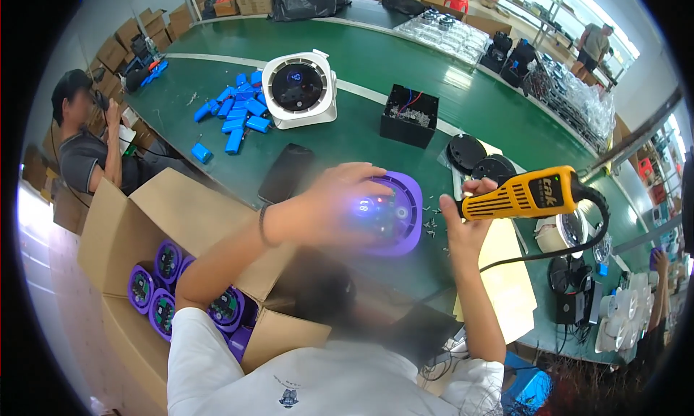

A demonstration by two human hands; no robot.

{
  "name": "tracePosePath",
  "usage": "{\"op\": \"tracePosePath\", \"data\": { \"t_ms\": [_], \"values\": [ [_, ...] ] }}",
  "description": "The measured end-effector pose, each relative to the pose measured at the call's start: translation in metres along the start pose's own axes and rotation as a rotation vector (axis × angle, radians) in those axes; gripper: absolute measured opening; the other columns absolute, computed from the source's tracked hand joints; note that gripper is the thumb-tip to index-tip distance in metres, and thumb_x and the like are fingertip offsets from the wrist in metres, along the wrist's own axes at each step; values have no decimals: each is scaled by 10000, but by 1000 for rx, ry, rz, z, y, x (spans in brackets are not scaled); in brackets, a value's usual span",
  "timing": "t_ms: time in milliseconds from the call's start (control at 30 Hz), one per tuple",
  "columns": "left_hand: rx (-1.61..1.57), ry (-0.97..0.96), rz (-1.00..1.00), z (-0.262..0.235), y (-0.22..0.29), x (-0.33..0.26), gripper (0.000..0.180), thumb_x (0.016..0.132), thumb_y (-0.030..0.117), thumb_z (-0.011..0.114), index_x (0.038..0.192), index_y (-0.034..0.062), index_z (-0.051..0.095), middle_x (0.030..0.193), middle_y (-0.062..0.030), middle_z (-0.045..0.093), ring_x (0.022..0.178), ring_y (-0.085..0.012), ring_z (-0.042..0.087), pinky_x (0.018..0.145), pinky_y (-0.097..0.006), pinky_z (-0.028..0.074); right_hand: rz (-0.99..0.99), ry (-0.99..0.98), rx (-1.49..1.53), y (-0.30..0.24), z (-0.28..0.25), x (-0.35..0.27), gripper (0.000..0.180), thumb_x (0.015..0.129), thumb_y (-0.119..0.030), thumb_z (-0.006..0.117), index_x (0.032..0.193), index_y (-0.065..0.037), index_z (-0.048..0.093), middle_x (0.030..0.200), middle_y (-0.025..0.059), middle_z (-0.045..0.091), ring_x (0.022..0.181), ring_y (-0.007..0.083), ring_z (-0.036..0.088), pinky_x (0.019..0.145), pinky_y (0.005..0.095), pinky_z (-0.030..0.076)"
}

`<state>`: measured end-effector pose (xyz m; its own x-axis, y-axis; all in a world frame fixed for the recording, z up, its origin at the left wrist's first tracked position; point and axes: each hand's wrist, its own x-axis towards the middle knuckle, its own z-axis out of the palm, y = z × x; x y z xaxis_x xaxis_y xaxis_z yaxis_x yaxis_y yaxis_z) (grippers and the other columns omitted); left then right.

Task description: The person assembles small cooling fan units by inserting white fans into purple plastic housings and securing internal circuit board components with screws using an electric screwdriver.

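Observation:
A purple round-faced device [408,213] with a glowing display is tilted over the table before me. My left hand [322,203] holds it, fingers laid across its upper edge; motion smears the palm and part of the device. To the right, my right hand [468,224] grips a yellow corded electric screwdriver [524,195], its body pointing right and its cable looping back down. The screwdriver's tip is not distinct, hidden by the hand. Small loose screws [431,224] lie on the table between the device and my right hand.
An open cardboard box [116,271] at lower left contains several purple devices. Blue battery packs [235,116], a white device [300,91], a black screw box [410,116], a dark phone-like slab [287,172] and black discs [466,153] occupy the green table. A person [87,141] sits at left.

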<state>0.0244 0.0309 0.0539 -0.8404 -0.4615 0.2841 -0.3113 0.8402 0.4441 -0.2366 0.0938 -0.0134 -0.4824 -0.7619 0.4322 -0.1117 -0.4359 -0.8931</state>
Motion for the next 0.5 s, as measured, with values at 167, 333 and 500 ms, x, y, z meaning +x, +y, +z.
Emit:
{"op": "tracePosePath", "data": {
  "t_ms": [167, 333, 500],
  "values": [
    [-52, -47, 31, -14, 6, 12, 664, 767, 340, 800, 1328, 97, 539, 1431, -158, 487, 1235, -365, 530, 1036, -440, 429, 360, -77, -237, -22, -16, -27, 404, 882, -285, 777, 1090, -28, 545, 957, 17, 546, 816, 88, 470, 717, 241, 399],
    [36, 40, 123, -6, 6, 8, 612, 744, 294, 802, 1268, 87, 561, 1350, -136, 560, 1064, -352, 639, 878, -413, 539, 597, -372, 19, -70, -22, -77, 216, 914, -186, 724, 942, -54, 556, 853, -15, 540, 768, 62, 448, 653, 234, 394],
    [-72, 71, 54, -10, 8, 9, 584, 748, 264, 799, 1251, 77, 567, 1295, -134, 602, 982, -347, 678, 802, -385, 576, 320, -501, -231, -88, -9, -90, 187, 874, -99, 740, 875, -30, 566, 777, 6, 557, 706, 72, 471, 651, 228, 394]
  ]
}}
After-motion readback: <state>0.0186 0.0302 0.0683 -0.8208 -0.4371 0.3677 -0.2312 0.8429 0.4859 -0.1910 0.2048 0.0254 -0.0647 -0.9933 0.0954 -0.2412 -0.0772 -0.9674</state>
